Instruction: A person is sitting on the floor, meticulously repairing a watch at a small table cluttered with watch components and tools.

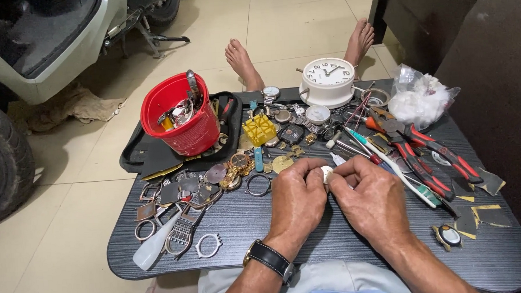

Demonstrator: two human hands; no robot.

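Observation:
Both hands meet over the middle of a black wood-grain table (240, 222). My left hand (297, 200), with a black-strapped wristwatch (268, 259) on its wrist, and my right hand (371, 196) pinch a small white round part (326, 173) between their fingertips. Most of that part is hidden by the fingers. Watch cases, rings and bezels (257, 185) lie just left of the hands.
A red bucket (181, 117) of watch parts stands on a black tray at the back left. A white alarm clock (327, 80), yellow holder (259, 129), red-handled pliers (422, 152), a plastic bag (420, 97), a white squeeze bottle (154, 245). Bare feet beyond the table.

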